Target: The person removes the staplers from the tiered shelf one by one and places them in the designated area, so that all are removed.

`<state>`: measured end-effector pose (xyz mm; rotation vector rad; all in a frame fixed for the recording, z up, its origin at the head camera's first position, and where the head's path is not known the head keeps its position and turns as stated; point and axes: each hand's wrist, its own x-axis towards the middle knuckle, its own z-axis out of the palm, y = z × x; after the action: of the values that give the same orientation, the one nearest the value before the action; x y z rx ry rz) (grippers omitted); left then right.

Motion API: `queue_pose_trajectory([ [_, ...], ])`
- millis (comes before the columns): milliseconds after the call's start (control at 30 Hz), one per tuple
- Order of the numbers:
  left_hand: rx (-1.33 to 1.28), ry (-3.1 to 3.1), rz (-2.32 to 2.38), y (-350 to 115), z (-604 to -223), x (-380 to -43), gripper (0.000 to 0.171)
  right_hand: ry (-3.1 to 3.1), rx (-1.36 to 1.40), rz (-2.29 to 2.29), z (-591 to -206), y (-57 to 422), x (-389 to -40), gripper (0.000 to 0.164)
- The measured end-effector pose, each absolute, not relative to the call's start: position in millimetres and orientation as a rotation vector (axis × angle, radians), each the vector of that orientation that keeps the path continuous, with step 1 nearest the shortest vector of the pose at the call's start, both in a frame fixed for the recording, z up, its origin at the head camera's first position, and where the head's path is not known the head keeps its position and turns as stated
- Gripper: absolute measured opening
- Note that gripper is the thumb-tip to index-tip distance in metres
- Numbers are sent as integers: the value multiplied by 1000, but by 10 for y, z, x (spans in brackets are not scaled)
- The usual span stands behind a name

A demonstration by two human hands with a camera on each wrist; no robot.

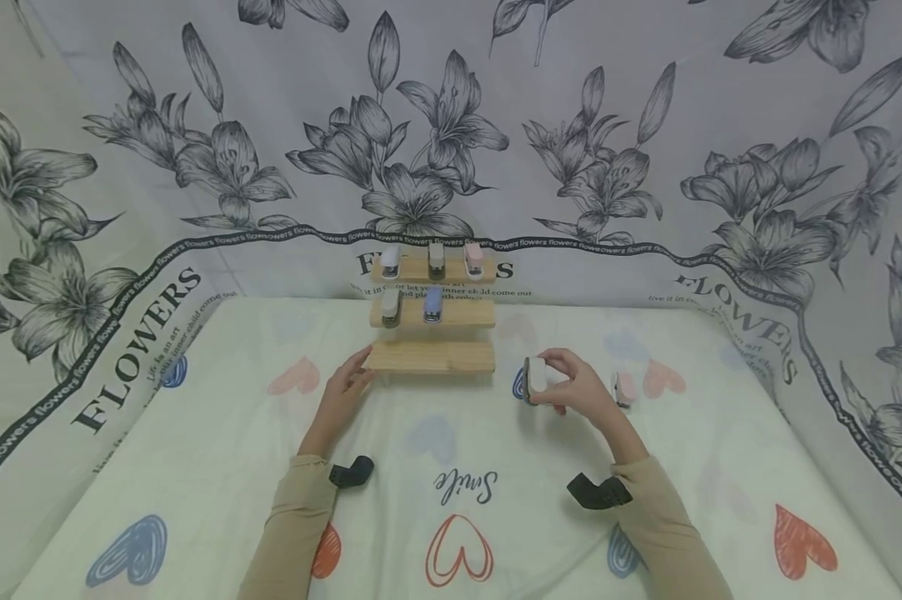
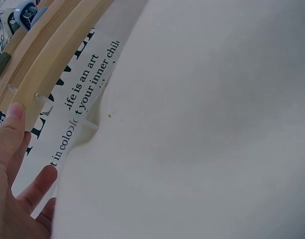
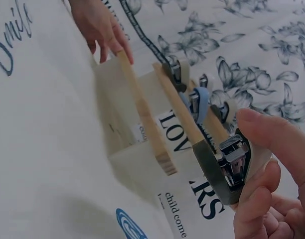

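White-topped stapler (image 3: 233,162) between the right fingers (image 3: 279,135)

the left sleeve (image 1: 289,525) at seven o'clock and the right sleeve (image 1: 672,529) at five o'clock are plain tan with soft wrinkles. a bent black block (image 1: 352,472) sits on the left one's three o'clock side, another black block (image 1: 599,492) on the right one's nine o'clock side.

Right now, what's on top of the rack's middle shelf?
On the middle shelf, a pale stapler stands at the left and a blue stapler near the middle. The surface directly beneath their bases is covered.
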<state>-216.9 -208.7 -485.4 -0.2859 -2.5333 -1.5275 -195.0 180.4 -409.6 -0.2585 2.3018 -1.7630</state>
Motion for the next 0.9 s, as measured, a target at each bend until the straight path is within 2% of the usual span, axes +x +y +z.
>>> queue_pose_trajectory([
  [400, -292, -2534, -1540, -2063, -4803, -2159, 50, 2272, -242, -1744, -4276, 2063, -1708, 68],
  [633, -284, -2544, -1519, -2099, -4843, -2198, 52, 2221, -234, -1698, -4071, 1964, -1506, 63],
  [900, -292, -2539, -1545, -2076, -4848, -2171, 52, 2210, -240, -1673, -4323, 2060, -1553, 65],
])
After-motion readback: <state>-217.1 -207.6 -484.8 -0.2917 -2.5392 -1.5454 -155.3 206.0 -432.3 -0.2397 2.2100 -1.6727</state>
